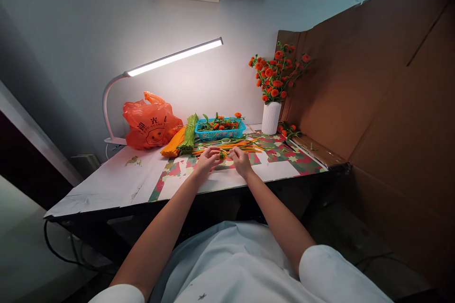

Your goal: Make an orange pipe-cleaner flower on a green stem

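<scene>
Over the front of the table, my left hand [209, 157] is closed around a small orange and green flower [222, 155], gripping it at the fingertips. My right hand [241, 158] is beside the flower with its fingers pinched together; whatever is between them is too small to make out. Just behind both hands lie loose orange and green pipe cleaner stems [249, 145]. To the left of these are a thick orange bundle [173, 144] and a green bundle [189, 136] of the same stems.
A blue basket [220, 134] of orange flowers stands at the back. Right of it, a white ribbed vase [270, 118] holds orange flowers. A red plastic bag [151, 123] and a lit desk lamp [174, 58] are on the left. A cardboard wall [362, 75] borders the right side.
</scene>
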`<state>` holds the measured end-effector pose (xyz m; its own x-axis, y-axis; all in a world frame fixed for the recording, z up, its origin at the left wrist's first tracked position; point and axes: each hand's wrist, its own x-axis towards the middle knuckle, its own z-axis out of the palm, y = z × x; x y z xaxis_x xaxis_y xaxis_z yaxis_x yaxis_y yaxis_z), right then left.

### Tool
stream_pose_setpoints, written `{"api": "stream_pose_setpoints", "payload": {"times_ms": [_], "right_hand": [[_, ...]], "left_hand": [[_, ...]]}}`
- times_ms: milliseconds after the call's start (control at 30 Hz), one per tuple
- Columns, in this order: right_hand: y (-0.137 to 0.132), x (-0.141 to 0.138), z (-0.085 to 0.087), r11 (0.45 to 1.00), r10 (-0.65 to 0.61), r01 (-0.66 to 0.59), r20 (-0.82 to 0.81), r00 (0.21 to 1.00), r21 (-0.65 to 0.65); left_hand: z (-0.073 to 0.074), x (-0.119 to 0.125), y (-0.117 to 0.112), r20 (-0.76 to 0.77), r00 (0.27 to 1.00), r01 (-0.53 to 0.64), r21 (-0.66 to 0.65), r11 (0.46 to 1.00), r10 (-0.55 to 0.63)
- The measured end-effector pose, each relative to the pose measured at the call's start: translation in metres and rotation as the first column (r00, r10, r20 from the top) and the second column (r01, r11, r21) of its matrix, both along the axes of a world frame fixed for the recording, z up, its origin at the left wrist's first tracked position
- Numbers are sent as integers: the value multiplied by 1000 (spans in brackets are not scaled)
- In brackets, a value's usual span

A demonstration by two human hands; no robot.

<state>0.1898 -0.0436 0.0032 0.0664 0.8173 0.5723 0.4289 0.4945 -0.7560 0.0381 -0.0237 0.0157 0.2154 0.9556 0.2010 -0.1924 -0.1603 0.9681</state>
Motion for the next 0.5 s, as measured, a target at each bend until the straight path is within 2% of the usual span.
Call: {"api": "stream_pose_setpoints", "payload": {"times_ms": [100,200,267,367,500], "right_hand": [[-2,-4,1,1000,-11,15,200,980,-20],[-4,-11,2,991,-113,130,338,934,-30],[-5,-13,2,979,-174,200,361,916,-35],[-4,-14,3,971,-200,234,344,917,-57],[-5,-13,3,970,-213,240,334,918,-40]], "left_hand": [[-2,-1,2,10,1000,-21,27,999,21],[-2,-1,2,-3,1000,-9,22,1000,9],[-1,0,1,2,1000,16,0,1000,-16],[0,1,-1,-2,1000,23,-15,1000,-23],[-2,0,2,-82,995,-54,30,998,56]]}}
